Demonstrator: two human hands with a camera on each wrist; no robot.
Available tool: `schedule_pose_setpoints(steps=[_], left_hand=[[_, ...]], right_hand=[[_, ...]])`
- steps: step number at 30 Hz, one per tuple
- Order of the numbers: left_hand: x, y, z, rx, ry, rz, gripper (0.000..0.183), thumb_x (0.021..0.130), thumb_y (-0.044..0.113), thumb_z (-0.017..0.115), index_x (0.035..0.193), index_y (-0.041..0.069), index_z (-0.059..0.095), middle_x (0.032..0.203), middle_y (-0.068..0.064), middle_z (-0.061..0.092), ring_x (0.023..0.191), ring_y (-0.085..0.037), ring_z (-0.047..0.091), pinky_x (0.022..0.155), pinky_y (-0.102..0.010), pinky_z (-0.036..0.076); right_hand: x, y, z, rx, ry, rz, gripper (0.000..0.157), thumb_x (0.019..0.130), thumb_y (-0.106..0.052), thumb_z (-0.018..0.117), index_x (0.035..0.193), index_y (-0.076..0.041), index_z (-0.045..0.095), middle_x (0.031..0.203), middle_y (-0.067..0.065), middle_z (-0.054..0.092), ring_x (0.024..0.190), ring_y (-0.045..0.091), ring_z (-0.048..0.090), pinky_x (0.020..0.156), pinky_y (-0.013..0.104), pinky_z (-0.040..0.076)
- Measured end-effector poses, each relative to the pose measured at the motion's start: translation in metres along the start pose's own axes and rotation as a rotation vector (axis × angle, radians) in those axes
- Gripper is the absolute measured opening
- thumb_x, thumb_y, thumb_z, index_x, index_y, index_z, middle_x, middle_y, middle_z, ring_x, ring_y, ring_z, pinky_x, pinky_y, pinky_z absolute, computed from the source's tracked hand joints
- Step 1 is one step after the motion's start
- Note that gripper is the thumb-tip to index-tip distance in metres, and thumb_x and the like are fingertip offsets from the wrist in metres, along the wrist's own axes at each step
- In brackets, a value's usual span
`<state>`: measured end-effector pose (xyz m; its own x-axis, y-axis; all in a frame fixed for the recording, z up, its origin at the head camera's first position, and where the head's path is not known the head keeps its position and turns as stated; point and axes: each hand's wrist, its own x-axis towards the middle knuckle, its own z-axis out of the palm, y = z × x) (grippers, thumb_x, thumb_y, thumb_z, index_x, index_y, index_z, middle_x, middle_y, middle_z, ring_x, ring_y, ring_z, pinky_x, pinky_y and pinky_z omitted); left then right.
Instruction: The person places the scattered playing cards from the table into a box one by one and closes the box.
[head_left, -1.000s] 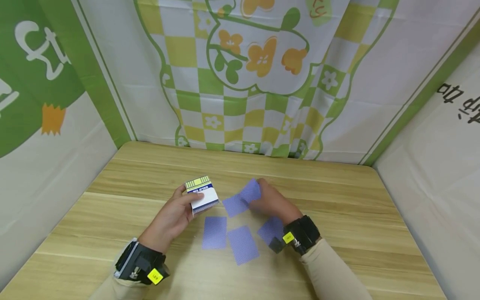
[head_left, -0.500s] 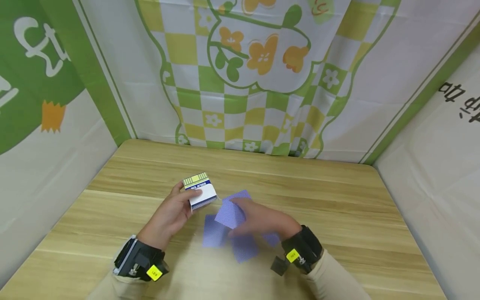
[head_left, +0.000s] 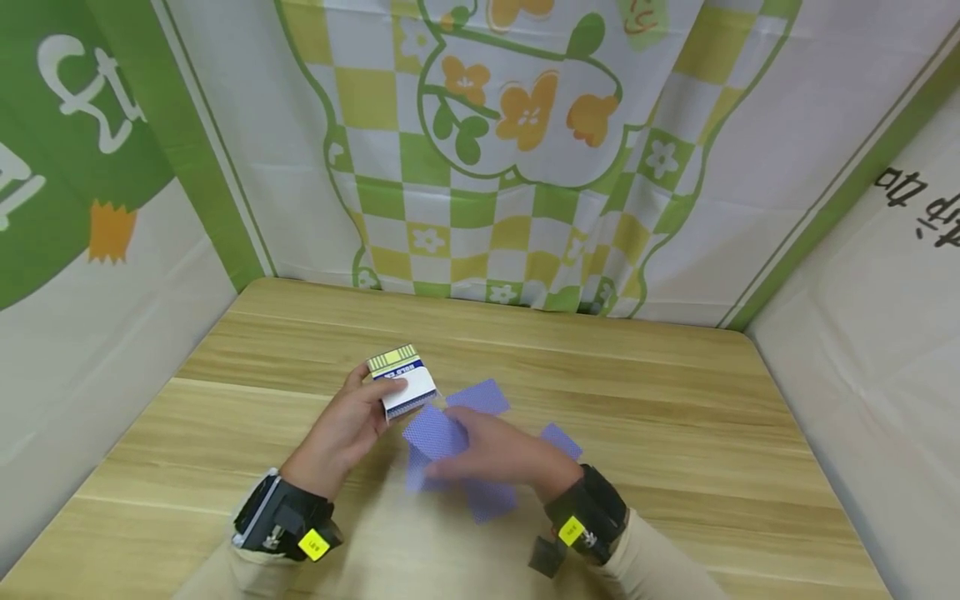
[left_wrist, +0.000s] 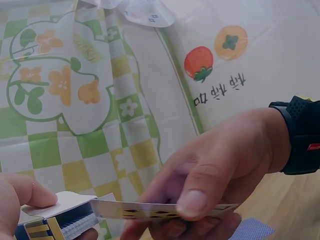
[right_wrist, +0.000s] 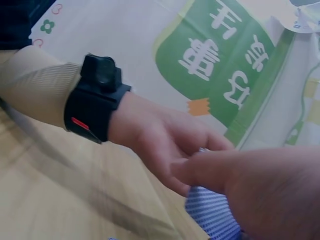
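In the head view my left hand point(head_left: 337, 433) grips a white and blue card box point(head_left: 412, 390), thumb on top. Its open end shows a stack of cards point(left_wrist: 75, 227) in the left wrist view. Between thumb and fingers my right hand point(head_left: 495, 446) pinches a blue-backed playing card point(head_left: 431, 431), just beside that open end. Dark pips mark the underside of this card point(left_wrist: 135, 211). More blue-backed cards lie around and under my right hand: one behind it point(head_left: 480, 396), one to its right point(head_left: 562, 440), and others partly hidden beneath it point(head_left: 492, 502).
A wooden table point(head_left: 660, 392) carries everything. Printed cloth point(head_left: 525, 208) hangs behind its back edge, with more cloth walls at the left point(head_left: 150, 367) and right point(head_left: 847, 333). Both wrists wear black camera straps point(head_left: 592, 512).
My right hand has carried the pinched card left and nearer to me, close to the box opening. A card at the right and one at the back show more fully. My left hand stays nearly still.
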<state>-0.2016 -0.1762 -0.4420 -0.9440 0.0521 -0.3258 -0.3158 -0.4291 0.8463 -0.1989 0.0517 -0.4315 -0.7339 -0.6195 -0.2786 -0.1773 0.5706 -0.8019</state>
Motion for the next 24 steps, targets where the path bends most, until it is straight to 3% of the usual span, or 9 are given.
schedule_pose_setpoints(steps=[5, 15, 20, 24], left_hand=[[0.001, -0.001, 0.001, -0.008, 0.011, 0.001, 0.087, 0.098, 0.000, 0.054, 0.159, 0.017, -0.007, 0.143, -0.015, 0.044, 0.098, -0.009, 0.068, 0.092, -0.024, 0.056], [-0.001, -0.003, 0.005, 0.039, 0.006, 0.012, 0.090, 0.098, 0.003, 0.057, 0.158, 0.013, -0.008, 0.129, -0.007, 0.054, 0.097, -0.007, 0.064, 0.083, -0.019, 0.052], [-0.001, -0.006, 0.006, 0.056, 0.012, 0.011, 0.092, 0.098, 0.004, 0.058, 0.158, 0.014, -0.011, 0.136, -0.010, 0.050, 0.099, -0.007, 0.064, 0.085, -0.018, 0.052], [-0.001, -0.008, 0.008, 0.060, 0.015, 0.005, 0.093, 0.098, 0.004, 0.059, 0.158, 0.014, -0.012, 0.136, -0.011, 0.050, 0.098, -0.007, 0.065, 0.086, -0.019, 0.053]], right_hand=[[0.005, -0.002, 0.009, 0.013, 0.075, 0.026, 0.097, 0.081, -0.048, 0.082, 0.157, -0.011, 0.033, 0.139, 0.011, 0.057, 0.116, 0.020, 0.058, 0.100, 0.044, 0.050], [0.008, -0.011, 0.010, 0.023, 0.118, -0.008, 0.103, 0.083, -0.049, 0.079, 0.162, -0.021, 0.018, 0.119, 0.004, 0.062, 0.100, 0.016, 0.061, 0.078, 0.037, 0.054], [0.008, -0.015, 0.012, -0.055, 0.167, -0.016, 0.109, 0.083, -0.054, 0.077, 0.163, -0.017, 0.012, 0.120, 0.008, 0.064, 0.097, 0.015, 0.063, 0.076, 0.034, 0.055], [0.009, -0.019, 0.016, -0.032, 0.211, -0.029, 0.115, 0.084, -0.053, 0.078, 0.163, -0.013, 0.004, 0.119, 0.010, 0.063, 0.094, 0.014, 0.064, 0.073, 0.030, 0.056]])
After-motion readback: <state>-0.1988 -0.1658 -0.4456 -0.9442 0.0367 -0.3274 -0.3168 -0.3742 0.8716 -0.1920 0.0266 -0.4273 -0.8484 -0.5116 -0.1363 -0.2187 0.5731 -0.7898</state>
